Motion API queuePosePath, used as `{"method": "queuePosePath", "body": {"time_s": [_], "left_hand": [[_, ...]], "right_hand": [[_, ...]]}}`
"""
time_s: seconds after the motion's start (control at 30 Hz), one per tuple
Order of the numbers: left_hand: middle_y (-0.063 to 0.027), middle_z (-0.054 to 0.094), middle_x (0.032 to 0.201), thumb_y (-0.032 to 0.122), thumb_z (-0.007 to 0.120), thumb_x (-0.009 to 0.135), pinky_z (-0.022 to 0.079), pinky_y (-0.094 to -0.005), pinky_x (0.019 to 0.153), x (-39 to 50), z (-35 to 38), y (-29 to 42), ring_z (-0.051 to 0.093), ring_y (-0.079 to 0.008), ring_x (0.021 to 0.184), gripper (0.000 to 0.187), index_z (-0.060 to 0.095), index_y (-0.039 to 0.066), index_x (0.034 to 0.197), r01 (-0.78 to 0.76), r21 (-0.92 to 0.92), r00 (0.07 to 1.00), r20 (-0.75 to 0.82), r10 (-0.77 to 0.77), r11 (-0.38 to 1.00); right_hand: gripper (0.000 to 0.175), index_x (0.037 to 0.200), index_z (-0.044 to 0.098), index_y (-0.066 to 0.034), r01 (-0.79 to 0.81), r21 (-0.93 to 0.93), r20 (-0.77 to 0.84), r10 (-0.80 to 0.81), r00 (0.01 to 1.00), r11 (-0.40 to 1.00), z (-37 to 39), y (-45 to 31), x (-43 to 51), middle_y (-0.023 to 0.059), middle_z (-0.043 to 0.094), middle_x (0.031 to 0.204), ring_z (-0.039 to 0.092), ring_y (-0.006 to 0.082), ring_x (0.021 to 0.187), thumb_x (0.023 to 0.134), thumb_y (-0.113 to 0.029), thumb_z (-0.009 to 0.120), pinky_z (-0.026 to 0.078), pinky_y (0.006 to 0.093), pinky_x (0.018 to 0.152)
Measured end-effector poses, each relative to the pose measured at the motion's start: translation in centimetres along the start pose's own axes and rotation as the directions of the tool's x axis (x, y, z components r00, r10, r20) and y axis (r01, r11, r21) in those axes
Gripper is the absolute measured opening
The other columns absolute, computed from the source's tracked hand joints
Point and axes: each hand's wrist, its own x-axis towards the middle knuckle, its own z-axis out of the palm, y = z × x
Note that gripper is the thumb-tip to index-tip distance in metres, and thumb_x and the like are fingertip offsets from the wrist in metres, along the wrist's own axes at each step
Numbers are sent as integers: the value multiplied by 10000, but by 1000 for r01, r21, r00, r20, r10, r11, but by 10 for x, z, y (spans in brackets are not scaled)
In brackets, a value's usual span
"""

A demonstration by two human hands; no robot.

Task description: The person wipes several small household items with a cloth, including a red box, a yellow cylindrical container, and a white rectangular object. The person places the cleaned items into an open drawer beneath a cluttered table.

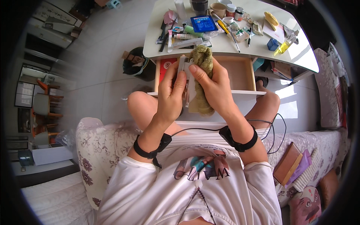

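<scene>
In front of the open drawer (239,74), both hands are raised close together. My left hand (172,87) grips the edge of a slim grey-and-white flat object (190,90), whose exact kind I cannot tell. My right hand (216,87) has its thumb on that object's other side. An olive-green cloth (204,57), bunched and fuzzy like a towel, is held in the right hand against the object. The cloth sticks up above the fingers and hangs below the palm. Fingers and cloth hide part of the object.
A white table (257,49) bears a blue packet (204,24), a mug (218,10), jars, pens, tubes and a bottle of yellow liquid (286,45). Red paper (166,67) lies in the drawer. A lined bin (137,66) stands left. A brown box (287,163) rests on the sofa.
</scene>
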Motion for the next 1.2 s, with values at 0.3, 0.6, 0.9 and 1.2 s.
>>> {"method": "queuePosePath", "body": {"time_s": [0.3, 0.6, 0.9, 1.2], "left_hand": [[42, 537, 837, 250, 439, 1021, 375, -177, 568, 10, 1, 1, 448, -19, 672, 247, 539, 48, 1122, -103, 2, 982, -162, 102, 995], [-42, 576, 896, 323, 405, 1018, 465, -257, 660, 30, -21, 4, 552, -112, 766, 316, 556, 45, 1031, 2, -280, 932, -348, -104, 960], [-90, 612, 851, 396, 377, 1011, 493, -242, 560, 21, -20, 5, 569, -121, 638, 396, 531, 32, 1046, 131, -318, 972, -144, -185, 939], [-17, 570, 936, 233, 382, 1033, 471, -237, 719, 18, -7, -13, 545, -64, 810, 224, 495, 45, 1080, 7, -370, 996, -79, -40, 929]], "right_hand": [[259, 1001, 567, 7, -6, -49, -69, 3, 998, 999, 19, 7, -34, 165, 639, 838, 626, 289, 723, 850, -166, 686, 492, 360, 670], [246, 1005, 566, 4, 27, -43, -54, -30, 998, 999, 18, 16, -55, 123, 649, 809, 616, 180, 718, 848, -127, 702, 500, 311, 682], [361, 1268, 416, -15, 33, 259, -101, -7, 995, 965, 2, 15, -42, 104, 557, 1211, 558, 139, 1027, 984, -207, 528, 476, 285, 865], [584, 1238, 584, -134, 533, -417, 136, -529, 838, 736, 18, -12, -32, 192, 422, 1325, 456, 372, 1042, 684, -181, 767, 421, 415, 892]]}}
